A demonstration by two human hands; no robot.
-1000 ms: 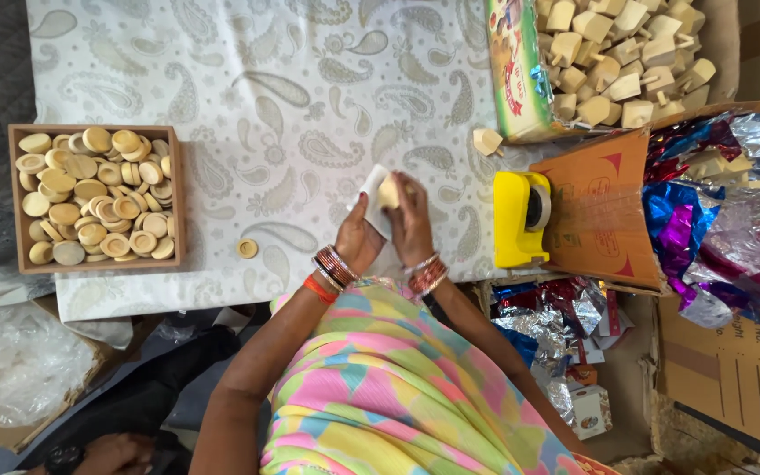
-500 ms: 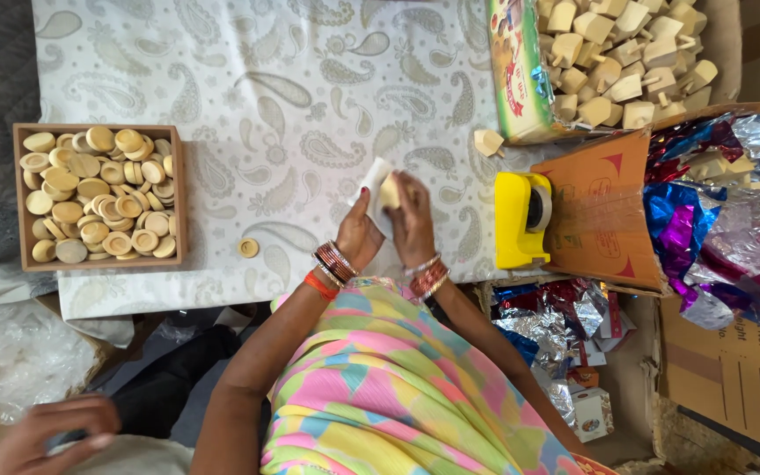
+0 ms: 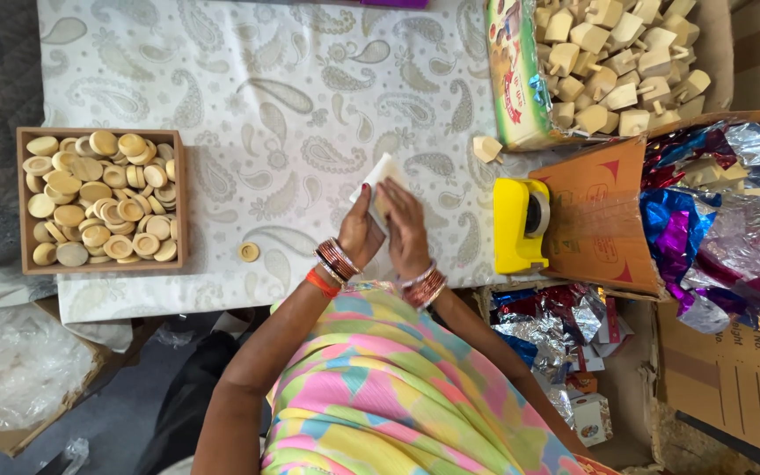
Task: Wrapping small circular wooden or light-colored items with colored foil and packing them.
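Hands [image 3: 386, 224] unmoved on white wrapper [image 3: 383, 169], bystander's hand gone

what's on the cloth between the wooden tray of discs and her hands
In the head view, one loose wooden disc lies on the patterned cloth between the wooden tray and the left hand; otherwise that stretch is bare.

On my left stands a wooden tray [image 3: 21, 202] full of round wooden discs [image 3: 98, 198], and one loose disc [image 3: 249, 252] lies near it on the patterned cloth [image 3: 248, 97]. On my right I see a yellow tape dispenser [image 3: 519, 225], a box of wooden tops [image 3: 622, 62] and crumpled shiny foil [image 3: 723, 229].
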